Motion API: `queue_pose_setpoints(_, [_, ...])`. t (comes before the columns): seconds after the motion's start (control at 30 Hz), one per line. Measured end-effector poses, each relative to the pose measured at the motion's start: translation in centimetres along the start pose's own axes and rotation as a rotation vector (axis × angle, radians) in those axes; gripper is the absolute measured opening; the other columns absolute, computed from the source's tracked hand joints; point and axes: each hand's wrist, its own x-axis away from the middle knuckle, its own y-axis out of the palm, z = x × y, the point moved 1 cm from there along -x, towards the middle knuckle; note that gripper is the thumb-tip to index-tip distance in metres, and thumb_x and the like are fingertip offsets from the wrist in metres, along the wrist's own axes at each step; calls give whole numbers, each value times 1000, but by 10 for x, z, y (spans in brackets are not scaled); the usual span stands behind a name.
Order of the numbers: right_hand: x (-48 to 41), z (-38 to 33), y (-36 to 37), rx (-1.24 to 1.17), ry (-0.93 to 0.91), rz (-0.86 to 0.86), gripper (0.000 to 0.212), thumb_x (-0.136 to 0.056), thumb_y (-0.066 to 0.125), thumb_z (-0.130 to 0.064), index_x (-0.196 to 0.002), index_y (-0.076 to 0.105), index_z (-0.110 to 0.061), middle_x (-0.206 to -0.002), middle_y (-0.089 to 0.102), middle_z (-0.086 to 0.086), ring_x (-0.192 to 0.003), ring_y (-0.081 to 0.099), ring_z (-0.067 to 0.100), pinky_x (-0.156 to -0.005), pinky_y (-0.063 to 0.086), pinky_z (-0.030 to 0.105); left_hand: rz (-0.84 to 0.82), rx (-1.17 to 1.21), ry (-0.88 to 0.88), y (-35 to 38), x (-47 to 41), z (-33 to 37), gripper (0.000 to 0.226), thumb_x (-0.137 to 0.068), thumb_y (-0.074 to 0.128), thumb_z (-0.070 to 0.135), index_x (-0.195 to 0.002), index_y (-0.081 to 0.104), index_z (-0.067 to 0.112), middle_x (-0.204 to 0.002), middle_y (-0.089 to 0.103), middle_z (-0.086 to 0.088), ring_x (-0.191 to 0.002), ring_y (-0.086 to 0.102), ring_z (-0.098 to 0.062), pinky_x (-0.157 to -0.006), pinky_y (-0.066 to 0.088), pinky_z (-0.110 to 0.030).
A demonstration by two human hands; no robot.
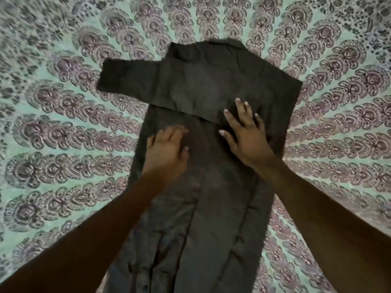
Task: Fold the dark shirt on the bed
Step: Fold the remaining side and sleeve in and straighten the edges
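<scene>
Dark shirt (203,127) lies flat mid-bed on the patterned bedsheet (53,144), collar far, one sleeve folded across to the left. Left hand (167,151) and right hand (245,134) press on it, fingers spread, gripping nothing. Cloth looks soft, light, limp; best pinched at hem corners or side edges.

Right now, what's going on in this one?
A person is folding a dark shirt laid out lengthwise on a patterned bedsheet. One short sleeve lies across the upper part of the shirt, its end sticking out to the left. Both hands lie flat on the fabric: the right hand with fingers spread, at the sleeve's lower edge, and the left hand on the body just below it. The lower half is not yet folded up.
</scene>
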Motion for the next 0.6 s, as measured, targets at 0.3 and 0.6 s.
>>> queue_pose_setpoints(0.3, [-80, -77, 19, -88, 288, -68, 62, -106, 33, -56, -156, 41, -20, -170, 20, 9, -158, 16, 27, -121, 25, 52, 236, -25, -691, -65, -114, -123, 66, -98, 56, 44, -147, 35, 5, -154, 35, -21, -142, 33, -42, -111, 31, -58])
queue_pose_setpoints(0.6, [-75, -82, 34, -99, 295, -8, 67, -102, 33, -57, -155, 45, -17, -169, 25, 9, -158, 17, 28, -122, 23, 51, 195, 252, -818, -85, -161, -164, 65, -93, 69, 21, -143, 37, -7, -147, 48, -26, -141, 43, -42, -112, 39, -46])
